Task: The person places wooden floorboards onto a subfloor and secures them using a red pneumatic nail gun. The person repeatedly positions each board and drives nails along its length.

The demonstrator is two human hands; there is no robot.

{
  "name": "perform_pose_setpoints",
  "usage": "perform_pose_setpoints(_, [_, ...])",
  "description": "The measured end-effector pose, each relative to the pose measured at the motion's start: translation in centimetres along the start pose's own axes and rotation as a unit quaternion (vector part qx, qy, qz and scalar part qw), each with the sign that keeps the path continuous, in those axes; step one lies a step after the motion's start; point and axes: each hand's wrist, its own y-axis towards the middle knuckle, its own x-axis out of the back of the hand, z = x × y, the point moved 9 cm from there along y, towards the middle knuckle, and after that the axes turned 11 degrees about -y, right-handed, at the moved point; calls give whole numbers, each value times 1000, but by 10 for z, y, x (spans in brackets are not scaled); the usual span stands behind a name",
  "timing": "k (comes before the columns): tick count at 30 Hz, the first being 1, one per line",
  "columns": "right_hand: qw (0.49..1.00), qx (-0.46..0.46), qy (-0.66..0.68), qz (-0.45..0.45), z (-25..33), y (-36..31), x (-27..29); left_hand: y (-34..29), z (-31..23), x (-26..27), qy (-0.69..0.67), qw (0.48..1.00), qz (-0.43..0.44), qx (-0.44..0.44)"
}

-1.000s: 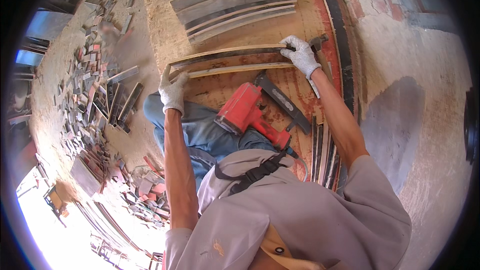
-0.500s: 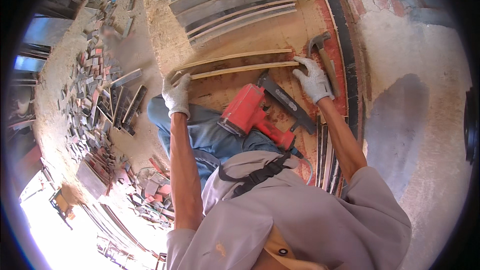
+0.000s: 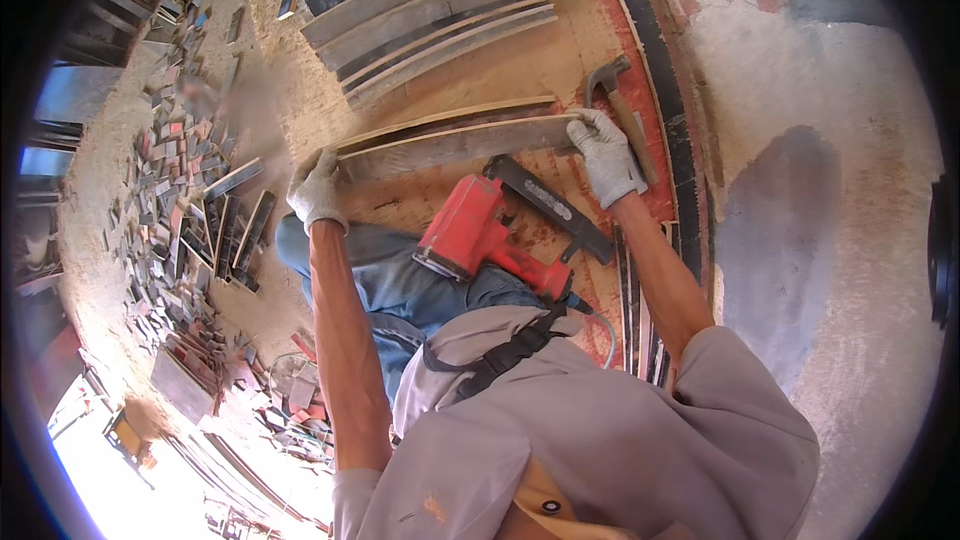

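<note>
Left hand point(image 3: 317, 190): gloved fingers closed on the curved wooden strip's point(image 3: 455, 145) left end.
Right hand point(image 3: 610, 155): gripping its right end.
Below fingers: red nail gun point(image 3: 480, 235).
Surface: dusty plywood floor point(image 3: 470, 70), offcuts scattered left.

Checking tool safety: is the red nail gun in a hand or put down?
Put down: the red nail gun lies on the board beside the knee, both gloved hands off it.

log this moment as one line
left hand: grips strip end | right hand: grips other end | wood strip: on board | nail gun: on lap | hammer: idle
</note>
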Motion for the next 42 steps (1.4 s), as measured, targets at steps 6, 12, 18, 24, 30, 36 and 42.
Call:
perform_pose_setpoints(6, [997,-67,7,-32,-2,9,1,5,4,11,-7,1000,-15,20])
perform_pose_setpoints(12, [995,-57,32,-72,-11,25,-10,-2,-1,9,-40,999,-15,4])
perform_pose_setpoints(18, [994,-71,-1,-86,-13,27,-19,-10,-11,11,11,998,22,-57])
perform_pose_setpoints(24, [994,-34,-5,-104,-25,31,-18,-29,-8,11,76,994,38,-73])
perform_pose_setpoints(30, [986,25,-124,-109,-6,24,-17,-45,3,33,104,993,21,-45])
perform_pose_setpoints(36, [989,-1,-105,-102,-18,27,-12,-53,-3,31,137,990,10,-45])
perform_pose_setpoints(42, [993,-42,-38,-102,-14,21,-18,-62,-13,29,169,984,-21,-49])
